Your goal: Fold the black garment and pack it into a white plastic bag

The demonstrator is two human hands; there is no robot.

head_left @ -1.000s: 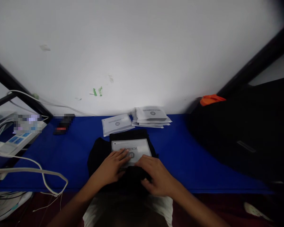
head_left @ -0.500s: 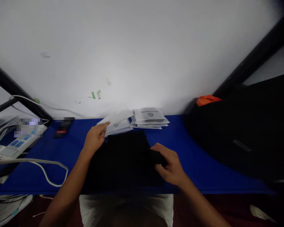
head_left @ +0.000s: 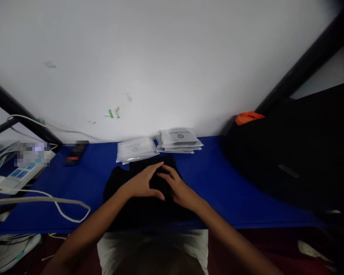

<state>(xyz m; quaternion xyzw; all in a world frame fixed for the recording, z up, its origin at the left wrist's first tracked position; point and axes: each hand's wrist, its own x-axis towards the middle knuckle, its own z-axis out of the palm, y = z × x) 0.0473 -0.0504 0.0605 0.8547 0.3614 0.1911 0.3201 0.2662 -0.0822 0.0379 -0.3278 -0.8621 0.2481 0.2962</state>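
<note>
Black cloth (head_left: pixel 149 214) is apparently being arranged on the blue tabletop (head_left: pixel 212 183), near the white packets (head_left: pixel 136 149). The left hand (head_left: pixel 143 182) is held half open, thumb spread; the right hand (head_left: pixel 180 190) is bent, its grip indiscernible. Next, even pressure seems called for.

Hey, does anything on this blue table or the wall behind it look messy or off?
Mildly, yes. A white cable loops loosely over the left end of the table, and the taller stack of packets sits unevenly, edges poking out. Green scraps and pale marks mar the wall. The black cloth is too dark to judge.
</note>
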